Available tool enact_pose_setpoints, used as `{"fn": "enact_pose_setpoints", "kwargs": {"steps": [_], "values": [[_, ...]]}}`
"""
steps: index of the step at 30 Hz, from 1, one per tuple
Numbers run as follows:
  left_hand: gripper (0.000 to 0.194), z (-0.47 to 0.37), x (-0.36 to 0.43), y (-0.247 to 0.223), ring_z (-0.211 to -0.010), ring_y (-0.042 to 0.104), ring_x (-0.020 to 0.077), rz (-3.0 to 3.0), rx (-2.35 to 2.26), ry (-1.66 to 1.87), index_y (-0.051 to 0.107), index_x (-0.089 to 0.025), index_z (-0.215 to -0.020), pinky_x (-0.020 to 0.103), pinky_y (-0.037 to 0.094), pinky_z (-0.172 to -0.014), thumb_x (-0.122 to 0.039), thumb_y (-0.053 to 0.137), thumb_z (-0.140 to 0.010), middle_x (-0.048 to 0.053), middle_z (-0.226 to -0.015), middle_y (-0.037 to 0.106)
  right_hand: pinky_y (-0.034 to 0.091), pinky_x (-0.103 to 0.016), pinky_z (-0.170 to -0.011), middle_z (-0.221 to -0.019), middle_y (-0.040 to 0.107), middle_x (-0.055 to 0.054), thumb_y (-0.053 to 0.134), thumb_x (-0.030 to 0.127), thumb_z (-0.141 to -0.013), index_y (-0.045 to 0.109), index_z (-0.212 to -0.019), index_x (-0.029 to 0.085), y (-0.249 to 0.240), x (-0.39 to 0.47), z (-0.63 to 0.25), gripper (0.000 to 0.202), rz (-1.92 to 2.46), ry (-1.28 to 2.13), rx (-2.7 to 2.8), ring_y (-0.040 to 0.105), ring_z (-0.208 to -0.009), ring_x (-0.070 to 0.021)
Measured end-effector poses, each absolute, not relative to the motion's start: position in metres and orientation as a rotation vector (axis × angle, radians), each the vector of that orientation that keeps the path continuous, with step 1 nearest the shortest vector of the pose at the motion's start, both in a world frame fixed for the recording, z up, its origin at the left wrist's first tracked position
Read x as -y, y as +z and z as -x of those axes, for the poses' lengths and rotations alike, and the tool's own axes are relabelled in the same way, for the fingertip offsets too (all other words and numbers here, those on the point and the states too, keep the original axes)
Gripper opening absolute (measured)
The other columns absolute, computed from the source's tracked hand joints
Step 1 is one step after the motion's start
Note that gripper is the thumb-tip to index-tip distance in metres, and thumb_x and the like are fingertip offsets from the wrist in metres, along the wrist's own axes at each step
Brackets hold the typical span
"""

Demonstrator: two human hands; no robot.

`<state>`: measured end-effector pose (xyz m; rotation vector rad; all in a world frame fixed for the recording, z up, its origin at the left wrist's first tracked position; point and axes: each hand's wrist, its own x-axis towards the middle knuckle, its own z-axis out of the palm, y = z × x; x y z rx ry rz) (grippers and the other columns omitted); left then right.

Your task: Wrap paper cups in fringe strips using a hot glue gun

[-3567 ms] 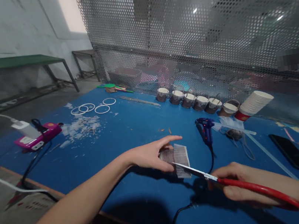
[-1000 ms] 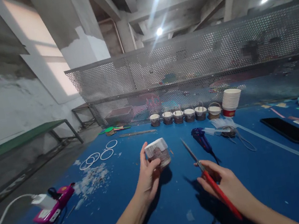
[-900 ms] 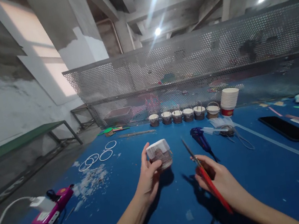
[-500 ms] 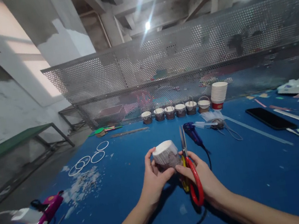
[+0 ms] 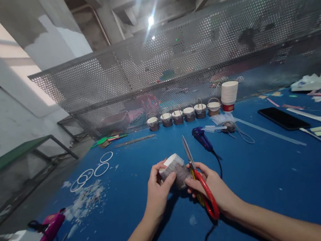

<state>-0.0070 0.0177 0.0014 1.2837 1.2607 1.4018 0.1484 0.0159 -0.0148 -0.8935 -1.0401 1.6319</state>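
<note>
A small cup wrapped in white and grey-brown material is tilted above the blue table, its pale end toward the upper left. My left hand grips its left side, thumb across the front. On the right, my right hand has its thumb near the cup's lower right side and holds scissors with red and yellow handles. The scissor blades point up and away, and look closed together. What the right fingers do behind the handles is partly hidden.
Several wrapped cups line the far edge beside a stack of white cups. A blue glue gun, black phone, white rings, scraps and a pink power strip lie around the blue table.
The cup has been turned and tipped, and my left thumb now lies higher on its front. The scissors lean more to the left. The whole view has shifted slightly.
</note>
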Motion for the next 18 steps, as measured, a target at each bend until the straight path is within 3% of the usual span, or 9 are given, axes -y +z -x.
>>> {"fn": "enact_pose_setpoints", "kwargs": {"steps": [4,10,15,18], "values": [[0.022,0.006,-0.017,0.003,-0.094,0.053,0.0202,-1.362,-1.316,1.427,0.054,-0.023,-0.079,0.031,0.041,-0.083,-0.032,0.070,-0.067,0.002,-0.102,0.056,0.047,-0.024,-0.051,-0.061,0.058,0.007,0.079,0.048,-0.061,0.047,-0.105,0.017,-0.013,-0.014,-0.148,0.063,0.904,1.603,1.040,0.056,-0.053,-0.0111],[0.020,0.007,-0.014,0.001,-0.099,0.052,0.0238,-1.398,-1.350,1.454,0.054,-0.022,-0.077,0.035,0.039,-0.089,-0.033,0.068,-0.067,0.004,-0.103,0.055,0.045,-0.023,-0.049,-0.059,0.060,0.007,0.082,0.040,-0.059,0.049,-0.102,0.017,-0.014,-0.008,-0.144,0.060,0.893,1.621,1.045,0.054,-0.049,-0.0104],[0.025,0.007,-0.013,-0.001,-0.101,0.053,0.0246,-1.444,-1.355,1.462,0.057,-0.022,-0.086,0.037,0.039,-0.090,-0.029,0.069,-0.065,0.005,-0.107,0.057,0.042,-0.021,-0.046,-0.055,0.061,0.006,0.083,0.041,-0.055,0.050,-0.103,0.017,-0.010,-0.005,-0.144,0.063,0.936,1.681,0.931,0.054,-0.046,-0.0107],[0.037,0.008,-0.013,0.001,-0.099,0.055,0.0243,-1.401,-1.255,1.428,0.058,-0.024,-0.097,0.036,0.043,-0.088,-0.028,0.073,-0.062,0.005,-0.108,0.059,0.044,-0.021,-0.046,-0.056,0.060,0.006,0.085,0.041,-0.052,0.051,-0.102,0.018,-0.006,-0.006,-0.146,0.064,0.917,1.716,0.831,0.055,-0.046,-0.0105]]}}
